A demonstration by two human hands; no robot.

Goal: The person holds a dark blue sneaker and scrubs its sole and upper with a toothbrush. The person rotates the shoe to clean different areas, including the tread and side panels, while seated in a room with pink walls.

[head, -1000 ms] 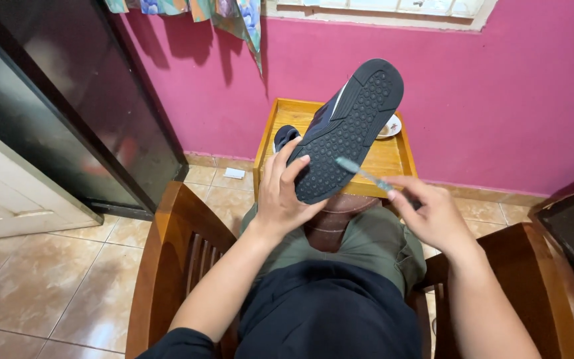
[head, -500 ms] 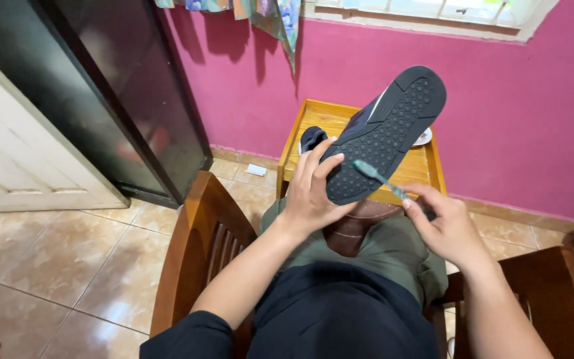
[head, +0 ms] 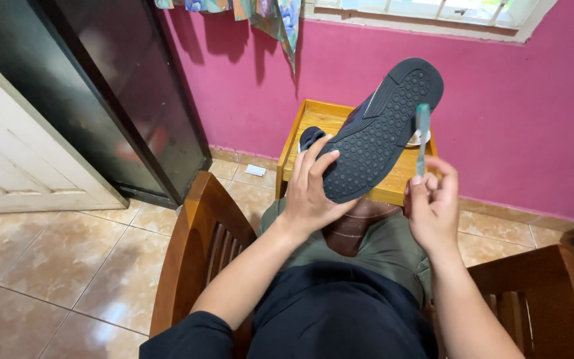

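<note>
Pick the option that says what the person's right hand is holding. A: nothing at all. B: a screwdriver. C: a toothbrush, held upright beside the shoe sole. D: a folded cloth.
C: the right hand pinches a pale green toothbrush upright, next to the dark shoe that the left hand grips sole-up.

The shoe (head: 377, 133) in the left hand (head: 310, 189) is showing a dark slate-grey sole, patterned all over with small raised dots and a paler grey line crossing near the toe. The toothbrush (head: 422, 133) in the right hand (head: 433, 209) is looking pale teal, almost translucent. Beyond both hands the small tabletop (head: 313, 119) is glowing honey yellow against a wall (head: 513, 113) painted deep magenta pink. Below the hands, trousers (head: 393, 242) are showing olive green. Out past the left hand, floor tiles (head: 54, 259) are gleaming mottled beige and tan.
</note>
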